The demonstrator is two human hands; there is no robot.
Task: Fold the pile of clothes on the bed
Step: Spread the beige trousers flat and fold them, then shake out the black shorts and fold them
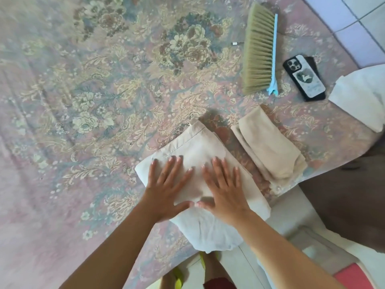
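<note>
A folded cream garment (193,146) lies near the bed's front edge, on top of a folded white garment (210,230) that sticks out toward me. My left hand (166,186) lies flat on the cream garment with fingers spread. Beside it, my right hand (225,188) presses flat on the same garment, thumb tips nearly touching. To the right sits a folded beige garment (268,147). A white cloth (362,94) lies at the right edge, partly cut off.
The bed (83,101) is covered with a pink floral sheet. A bed brush (260,53) with a blue handle and a phone (304,78) lie at the back right. Tiled floor (354,21) shows at the top right, and a white frame (291,222) stands below the bed's edge.
</note>
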